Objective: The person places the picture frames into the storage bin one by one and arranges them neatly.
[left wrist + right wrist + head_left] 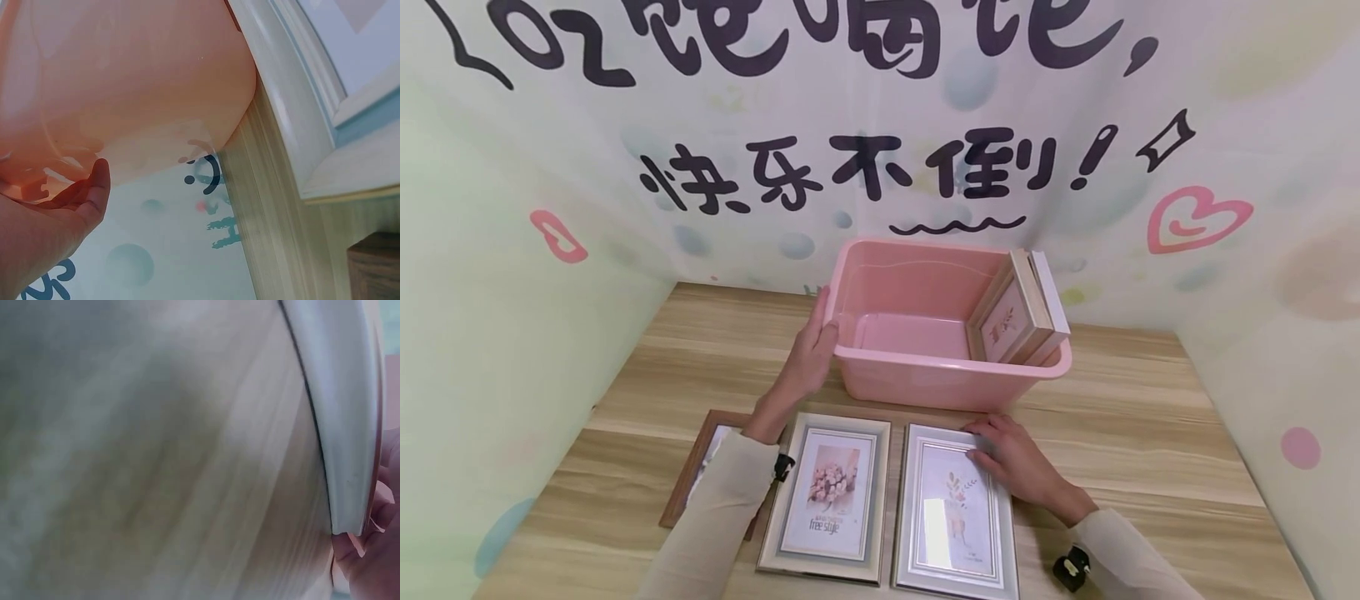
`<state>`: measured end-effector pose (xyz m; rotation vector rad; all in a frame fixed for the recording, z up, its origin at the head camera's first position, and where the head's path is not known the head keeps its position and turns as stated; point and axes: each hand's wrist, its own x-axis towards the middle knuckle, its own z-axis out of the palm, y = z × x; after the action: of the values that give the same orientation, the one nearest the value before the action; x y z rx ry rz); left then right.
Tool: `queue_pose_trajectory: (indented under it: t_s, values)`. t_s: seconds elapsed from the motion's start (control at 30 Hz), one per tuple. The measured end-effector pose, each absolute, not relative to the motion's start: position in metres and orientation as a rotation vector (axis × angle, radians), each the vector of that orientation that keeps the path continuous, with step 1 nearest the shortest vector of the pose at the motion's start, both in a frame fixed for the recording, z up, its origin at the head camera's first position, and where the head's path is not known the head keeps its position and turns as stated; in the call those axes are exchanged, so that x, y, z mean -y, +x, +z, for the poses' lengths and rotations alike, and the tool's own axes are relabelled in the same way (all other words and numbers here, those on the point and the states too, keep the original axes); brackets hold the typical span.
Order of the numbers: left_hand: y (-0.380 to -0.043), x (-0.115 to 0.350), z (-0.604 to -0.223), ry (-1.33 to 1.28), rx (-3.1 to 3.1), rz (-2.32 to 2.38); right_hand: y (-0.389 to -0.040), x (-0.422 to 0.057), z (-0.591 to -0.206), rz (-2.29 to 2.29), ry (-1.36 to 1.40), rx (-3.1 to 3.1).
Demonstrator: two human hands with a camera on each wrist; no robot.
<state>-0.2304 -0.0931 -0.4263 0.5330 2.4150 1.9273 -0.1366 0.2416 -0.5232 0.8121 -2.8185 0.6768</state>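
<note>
My left hand (809,350) grips the left rim of a pink plastic tub (917,379), thumb on the near side. In the left wrist view the left hand (59,228) curls at the tub's rim. My right hand (1018,467) holds the far right corner of a silver picture frame (904,508) with a plant print, which lies flat on the table. In the right wrist view its fingers (375,534) bend around the end of that frame's pale edge (347,425). Several picture frames (1030,300) stand on end inside the tub's right side.
A champagne-coloured picture frame (790,483) with a flower print lies left of the silver one. A brown wooden frame (696,454) lies further left, partly under my left forearm. The wood-grain table (1150,417) meets a printed backdrop (737,242) behind the tub.
</note>
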Motion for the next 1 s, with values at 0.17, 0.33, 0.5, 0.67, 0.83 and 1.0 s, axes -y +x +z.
queue_pose_trajectory:
  t_s: [0.17,0.33,0.5,0.67,0.83,1.0]
  values:
    - [-0.224,0.092,-0.413,0.523,-2.404,1.906,-0.136,-0.242,-0.518,0.735,0.817,2.811]
    - [-0.210,0.090,-0.392,0.533,-2.410,1.896,-0.139,-0.246,-0.501,0.955,0.844,2.874]
    - [-0.209,0.090,-0.392,0.550,-2.401,1.910,-0.146,-0.254,-0.479,1.197,0.956,2.913]
    - [-0.210,0.090,-0.392,0.551,-2.406,1.909,-0.150,-0.261,-0.465,1.395,1.047,2.900]
    - [-0.210,0.090,-0.392,0.545,-2.409,1.907,-0.148,-0.262,-0.455,1.571,1.061,2.945]
    - [-0.210,0.091,-0.393,0.543,-2.416,1.907,-0.145,-0.262,-0.446,1.754,1.078,2.977]
